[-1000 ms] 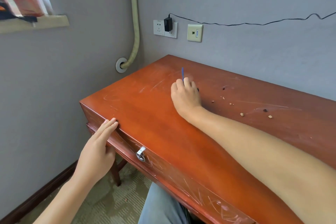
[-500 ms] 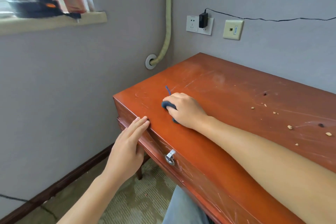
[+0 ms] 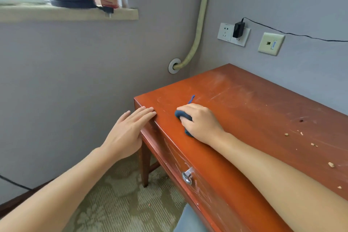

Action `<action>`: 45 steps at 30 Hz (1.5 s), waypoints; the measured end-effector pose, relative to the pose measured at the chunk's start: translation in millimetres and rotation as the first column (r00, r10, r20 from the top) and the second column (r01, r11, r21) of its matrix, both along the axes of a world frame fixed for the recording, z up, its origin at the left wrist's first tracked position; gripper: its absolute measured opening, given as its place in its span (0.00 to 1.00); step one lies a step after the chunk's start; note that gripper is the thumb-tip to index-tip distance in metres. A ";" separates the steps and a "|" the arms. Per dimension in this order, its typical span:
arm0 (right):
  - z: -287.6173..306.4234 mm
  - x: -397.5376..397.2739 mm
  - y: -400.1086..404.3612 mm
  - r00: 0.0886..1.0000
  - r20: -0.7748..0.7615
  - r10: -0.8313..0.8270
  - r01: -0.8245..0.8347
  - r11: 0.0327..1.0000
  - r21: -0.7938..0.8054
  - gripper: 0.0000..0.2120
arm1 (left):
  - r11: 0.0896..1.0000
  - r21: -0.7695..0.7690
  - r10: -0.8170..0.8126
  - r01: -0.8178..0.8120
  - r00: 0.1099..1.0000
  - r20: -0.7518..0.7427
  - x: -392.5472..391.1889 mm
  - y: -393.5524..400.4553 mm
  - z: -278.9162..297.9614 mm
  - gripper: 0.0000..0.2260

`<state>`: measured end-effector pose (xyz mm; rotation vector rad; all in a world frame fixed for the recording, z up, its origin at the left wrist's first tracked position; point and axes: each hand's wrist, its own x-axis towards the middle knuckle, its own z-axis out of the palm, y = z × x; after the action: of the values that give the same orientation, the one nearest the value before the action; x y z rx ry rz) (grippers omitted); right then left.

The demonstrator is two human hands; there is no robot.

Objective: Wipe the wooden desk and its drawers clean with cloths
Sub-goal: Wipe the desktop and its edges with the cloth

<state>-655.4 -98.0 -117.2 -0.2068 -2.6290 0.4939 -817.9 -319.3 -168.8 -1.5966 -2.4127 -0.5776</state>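
A grey-walled corner holds the scratched wooden desk (image 3: 244, 122), crumbs (image 3: 330, 164) scattered toward 3 o'clock. The right hand (image 3: 200, 122) curls round a dark blue cloth (image 3: 180, 115) pressed on the desktop near its left end. At 9 o'clock of it, the left hand (image 3: 128, 132) – fingers straight – rests on the desk's front corner, above the drawer (image 3: 188, 167).

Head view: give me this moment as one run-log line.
right hand grips blue cloth on desk top near left corner | left hand flat on front-left edge | crumbs unwiped at right | drawer shut
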 end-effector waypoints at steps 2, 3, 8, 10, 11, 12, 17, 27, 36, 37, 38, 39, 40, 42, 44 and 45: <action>0.1 -18.3 9.2 0.989 0.003 -0.146 0.146 0.989 0.015 0.10 | 0.999 -0.035 -0.006 0.006 1.000 0.015 -10.5 4.9 7.0 0.39; -0.4 -26.7 7.5 0.981 0.008 -0.192 0.192 0.981 0.030 0.09 | 0.999 -0.045 -0.010 0.011 1.000 0.026 -15.6 8.1 10.2 0.36; -5.0 -26.7 -37.9 0.997 0.000 0.071 -0.071 0.995 0.071 0.12 | 0.994 -0.098 0.067 -0.052 0.985 0.157 -47.4 38.4 35.0 0.30; -3.1 -17.5 -36.2 0.971 0.022 0.237 -0.238 0.971 0.037 0.15 | 0.984 -0.158 0.110 -0.082 0.978 0.178 -61.2 55.8 40.9 0.24; -0.9 -18.2 -27.0 0.965 0.029 0.262 -0.263 0.964 0.034 0.14 | 0.980 -0.175 0.120 -0.090 0.978 0.172 -66.8 62.7 40.5 0.23; 0.8 -21.8 -15.9 0.970 0.034 0.239 -0.241 0.970 0.043 0.13 | 0.978 -0.186 0.125 -0.093 0.978 0.167 -69.5 67.2 38.9 0.22; 2.1 -74.8 19.6 0.994 0.022 -0.106 0.105 0.993 0.047 0.10 | 0.979 -0.190 0.122 -0.076 0.962 0.244 -73.3 71.1 29.3 0.23; -0.9 -45.7 -15.0 0.955 0.080 0.286 -0.290 0.956 0.036 0.19 | 0.991 -0.109 0.123 -0.075 0.835 0.536 -83.7 70.0 54.5 0.33; 6.4 -133.4 58.5 0.944 0.098 -0.315 0.310 0.948 0.068 0.12 | 0.965 -0.249 0.179 -0.083 0.900 0.397 -69.8 68.6 73.0 0.23; 7.6 -139.8 51.8 0.945 0.104 -0.309 0.303 0.950 0.075 0.13 | 0.960 -0.267 0.180 -0.081 0.910 0.373 -67.4 69.2 75.3 0.23; 8.8 -142.3 41.0 0.957 0.108 -0.269 0.263 0.963 0.063 0.14 | 0.957 -0.278 0.182 -0.082 0.915 0.359 -66.7 70.1 76.1 0.23; 8.8 -140.4 27.1 0.972 0.114 -0.204 0.200 0.979 0.038 0.16 | 0.956 -0.282 0.180 -0.081 0.921 0.346 -67.0 70.9 76.6 0.23; 7.5 -133.1 12.3 0.985 0.117 -0.124 0.124 0.992 0.005 0.17 | 0.956 -0.282 0.177 -0.080 0.925 0.337 -67.6 71.5 75.5 0.23; 5.0 -107.1 -12.5 0.995 0.096 0.014 -0.012 1.000 -0.023 0.19 | 0.961 -0.265 0.165 -0.080 0.934 0.318 -69.3 72.2 71.9 0.24; 2.3 -72.7 -24.1 0.990 0.106 0.091 -0.090 0.996 -0.007 0.20 | 0.963 -0.256 0.157 -0.081 0.943 0.295 -69.6 72.4 69.4 0.25; 0.8 -56.7 -25.0 0.985 0.114 0.130 -0.130 0.991 -0.004 0.21 | 0.960 -0.269 0.158 -0.083 0.950 0.269 -69.4 73.5 69.3 0.24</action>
<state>-712.1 -123.0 -116.4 -0.0641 -2.7671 0.5361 -887.3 -245.8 -99.6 -1.5302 -2.8824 -0.5281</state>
